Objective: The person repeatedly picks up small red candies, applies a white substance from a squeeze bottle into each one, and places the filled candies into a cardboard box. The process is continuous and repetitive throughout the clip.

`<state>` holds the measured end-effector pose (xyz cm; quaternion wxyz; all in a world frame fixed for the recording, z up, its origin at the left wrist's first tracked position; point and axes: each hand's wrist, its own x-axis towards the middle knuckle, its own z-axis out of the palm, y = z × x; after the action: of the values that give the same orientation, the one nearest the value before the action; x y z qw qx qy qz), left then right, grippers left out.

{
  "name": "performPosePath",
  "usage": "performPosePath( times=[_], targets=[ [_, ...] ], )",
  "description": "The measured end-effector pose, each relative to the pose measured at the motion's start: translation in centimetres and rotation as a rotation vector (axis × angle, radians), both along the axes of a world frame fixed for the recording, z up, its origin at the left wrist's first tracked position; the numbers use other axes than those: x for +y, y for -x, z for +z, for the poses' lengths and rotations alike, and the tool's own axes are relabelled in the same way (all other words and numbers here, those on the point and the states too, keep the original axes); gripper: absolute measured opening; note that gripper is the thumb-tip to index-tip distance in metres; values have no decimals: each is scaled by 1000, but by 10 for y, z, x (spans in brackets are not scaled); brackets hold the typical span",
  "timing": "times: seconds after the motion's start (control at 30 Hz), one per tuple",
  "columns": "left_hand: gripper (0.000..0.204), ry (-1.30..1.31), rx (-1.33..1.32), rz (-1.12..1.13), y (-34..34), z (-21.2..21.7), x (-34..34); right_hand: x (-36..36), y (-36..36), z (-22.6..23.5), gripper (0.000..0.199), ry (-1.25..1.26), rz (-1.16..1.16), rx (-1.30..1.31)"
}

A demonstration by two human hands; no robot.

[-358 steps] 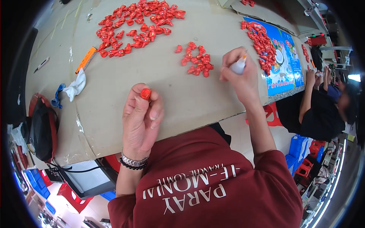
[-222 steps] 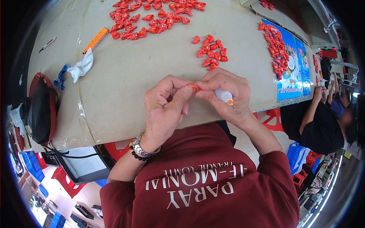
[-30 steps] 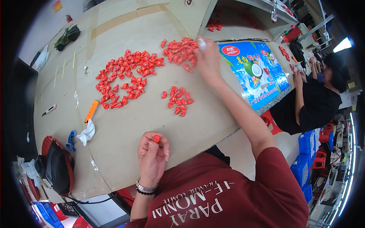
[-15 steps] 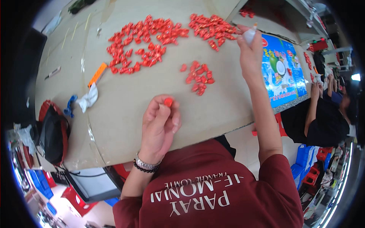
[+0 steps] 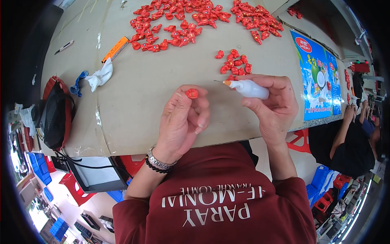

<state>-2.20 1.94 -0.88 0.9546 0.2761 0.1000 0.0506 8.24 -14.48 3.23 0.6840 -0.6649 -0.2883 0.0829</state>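
Between the thumb and fingers of my left hand is a small shiny red piece, held above the table. My right hand grips a white squeeze bottle lying sideways, its orange tip and thin needle pointing left toward the red piece. A gap separates the needle from that piece. Just beyond the bottle lies a small group of red pieces. Farther off, a large cluster of small red figures spreads over the table, with another dense pile to its right.
On the left lie an orange box, a white crumpled tissue, a blue crumpled strip, a pen-like cutter and a black-and-red bag. A blue printed sheet covers the table's right side. People sit farther right.
My right hand has come down and left from the far right, turning the bottle sideways toward my left hand. The left hand still holds the red piece. The view has shifted.
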Motion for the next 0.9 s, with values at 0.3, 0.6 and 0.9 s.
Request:
performPosePath(
  times=[0.3,0.6,0.9],
  targets=[
    [22,57,7,4,1,4,0,-4,4,-2,26,-142,16,-108],
    [20,82,21,17,4,2,-1,3,7,3,23,9,-6,-505],
    [19,71,19,-17,6,1,1,10,9,3,23,42,-24,-604]
  ],
)
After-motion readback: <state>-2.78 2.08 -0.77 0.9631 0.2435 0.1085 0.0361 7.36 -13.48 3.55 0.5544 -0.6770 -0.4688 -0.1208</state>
